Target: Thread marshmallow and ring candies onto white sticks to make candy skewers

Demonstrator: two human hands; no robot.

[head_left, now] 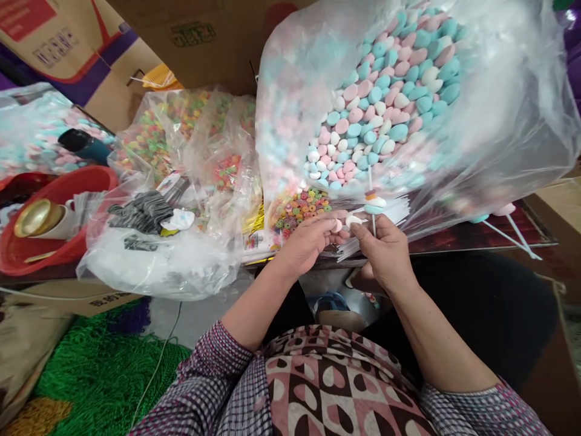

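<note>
While my right hand [385, 251] pinches a thin white stick [373, 221] upright, already carrying a few candies [374, 203], my left hand's [308, 242] fingers close on a pink candy [338, 225] just beside it. Directly above the stick gapes the big candy bag [499, 121], mouth tilted toward me, handy for picking.

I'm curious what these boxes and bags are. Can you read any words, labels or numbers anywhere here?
Nothing reads clearly.
Cardboard box, green printed block: too blurred to read.
Box at top left, grey printed block and red label: too blurred to read.
Box under the table, dark upside-down characters: not legible.
The sweets bags: no print that I can make out.
</note>
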